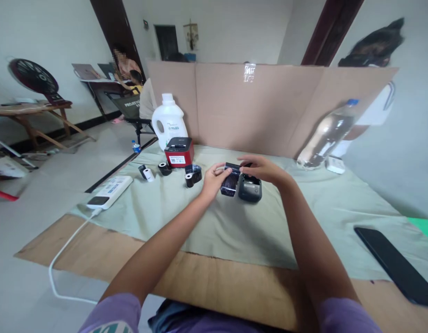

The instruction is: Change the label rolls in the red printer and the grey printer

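Observation:
My left hand (213,179) grips a dark, glossy, film-like piece (229,185), thumb on top. Right beside it stands a small black printer (250,190) with its top open and a grey inside showing. My right hand (264,169) curls over the printer's far side, thumb and forefinger closed on its dark upper part; the other fingers are partly hidden. To the left lie a black roll with a white core (189,180), another black roll (164,169) and a small white roll (149,175).
A red-and-black box-shaped device (179,155) stands before a white jug (170,121). A power strip (110,192) lies at left, a phone (396,263) at right. A cardboard screen (248,111) closes off the back, with a tilted plastic bottle (327,134). People sit beyond.

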A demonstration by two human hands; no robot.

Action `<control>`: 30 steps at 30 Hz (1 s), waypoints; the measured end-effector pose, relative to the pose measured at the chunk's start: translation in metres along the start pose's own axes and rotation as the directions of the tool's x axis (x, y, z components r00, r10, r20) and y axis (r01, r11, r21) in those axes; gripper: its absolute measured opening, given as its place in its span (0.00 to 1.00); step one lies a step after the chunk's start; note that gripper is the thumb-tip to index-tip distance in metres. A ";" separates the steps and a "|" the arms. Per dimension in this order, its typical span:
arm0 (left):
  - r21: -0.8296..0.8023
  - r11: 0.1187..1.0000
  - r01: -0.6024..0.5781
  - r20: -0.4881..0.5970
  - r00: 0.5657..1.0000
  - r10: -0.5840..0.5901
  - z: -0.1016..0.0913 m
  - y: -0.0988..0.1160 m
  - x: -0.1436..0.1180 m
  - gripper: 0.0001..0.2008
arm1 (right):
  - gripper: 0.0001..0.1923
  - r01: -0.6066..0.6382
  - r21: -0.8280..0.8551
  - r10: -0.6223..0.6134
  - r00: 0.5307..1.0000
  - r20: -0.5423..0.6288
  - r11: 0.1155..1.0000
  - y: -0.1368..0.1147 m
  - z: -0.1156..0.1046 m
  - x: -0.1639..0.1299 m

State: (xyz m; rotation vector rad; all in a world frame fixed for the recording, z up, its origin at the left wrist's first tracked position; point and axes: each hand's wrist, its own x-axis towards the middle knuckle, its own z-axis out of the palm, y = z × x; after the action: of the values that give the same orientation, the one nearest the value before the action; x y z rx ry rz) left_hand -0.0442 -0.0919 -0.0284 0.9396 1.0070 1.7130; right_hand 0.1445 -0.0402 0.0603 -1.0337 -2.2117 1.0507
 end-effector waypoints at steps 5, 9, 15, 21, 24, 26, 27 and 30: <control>0.032 0.992 0.123 0.064 0.990 -0.124 0.032 -0.022 -0.008 0.36 | 0.12 0.059 -0.208 -0.053 0.998 0.036 0.976 0.034 -0.006 0.017; 0.211 0.973 0.099 0.172 0.976 -0.137 0.036 -0.040 -0.020 0.33 | 0.11 -0.107 -0.341 0.082 0.993 -0.088 0.934 0.076 -0.025 0.016; 0.330 0.943 -0.054 0.188 0.982 -0.009 0.033 -0.057 -0.022 0.21 | 0.12 -0.124 -0.307 0.098 0.990 -0.099 0.944 0.103 -0.016 0.024; 0.503 0.845 -0.180 0.245 0.968 0.060 0.031 -0.055 -0.021 0.18 | 0.13 -0.213 -0.429 0.155 0.974 -0.166 0.878 0.100 0.006 0.026; 0.672 0.667 -0.321 0.335 0.935 0.113 0.031 -0.054 -0.020 0.20 | 0.11 -0.286 -0.453 0.184 0.949 -0.255 0.845 0.095 0.016 0.022; 0.723 0.584 -0.368 0.361 0.923 0.134 0.031 -0.054 -0.020 0.19 | 0.13 -0.357 -0.462 0.216 0.919 -0.330 0.812 0.093 0.021 0.019; 0.733 0.567 -0.377 0.364 0.921 0.141 0.031 -0.055 -0.020 0.18 | 0.16 -0.391 -0.456 0.219 0.897 -0.385 0.800 0.093 0.022 0.018; 0.749 0.538 -0.385 0.375 0.917 0.134 0.030 -0.055 -0.021 0.17 | 0.25 -0.381 -0.409 0.122 0.837 -0.533 0.829 0.095 0.019 0.019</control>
State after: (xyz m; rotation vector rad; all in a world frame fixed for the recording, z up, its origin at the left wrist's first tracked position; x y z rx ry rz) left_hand 0.0067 -0.0913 -0.0703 1.9697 1.5630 1.2223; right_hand 0.1609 0.0070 -0.0250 -1.6585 -1.9728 0.2247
